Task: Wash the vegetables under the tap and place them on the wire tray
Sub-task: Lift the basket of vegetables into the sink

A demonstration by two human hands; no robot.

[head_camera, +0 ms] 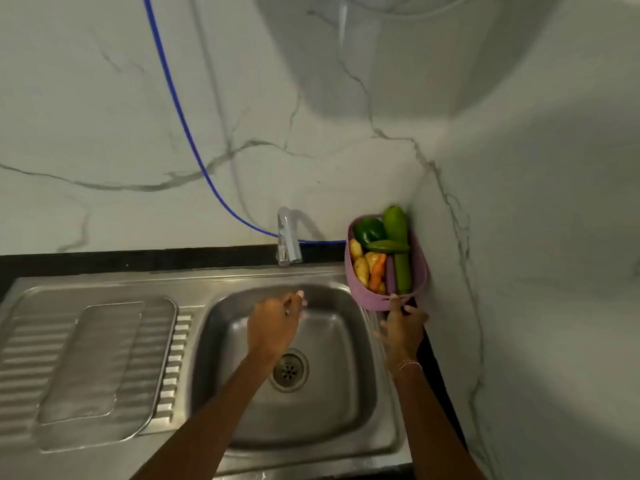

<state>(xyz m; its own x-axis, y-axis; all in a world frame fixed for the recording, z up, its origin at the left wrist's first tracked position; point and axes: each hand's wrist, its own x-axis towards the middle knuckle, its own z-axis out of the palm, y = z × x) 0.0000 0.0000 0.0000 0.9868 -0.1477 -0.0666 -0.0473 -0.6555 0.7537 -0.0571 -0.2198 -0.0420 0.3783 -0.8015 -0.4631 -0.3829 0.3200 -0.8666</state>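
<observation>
Two hands in view: left hand [275, 323] over the sink basin [346, 393], fingers loose, holding nothing. Right hand [403, 327] spread, fingertips touching near rim of purple basket [370, 301]. Vegetables [381, 258] in basket, right of tap [287, 237].

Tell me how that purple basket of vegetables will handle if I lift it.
Likely heavy for its size: the purple basket is packed with potatoes and a long gourd. Tilted, it may shed the gourd, which pokes past the rim.

No writing to read anywhere, purple basket [374, 303] plain, tap [287, 237] without a visible brand, steel sink [242, 277] unmarked, marble wall bare of signs.
</observation>
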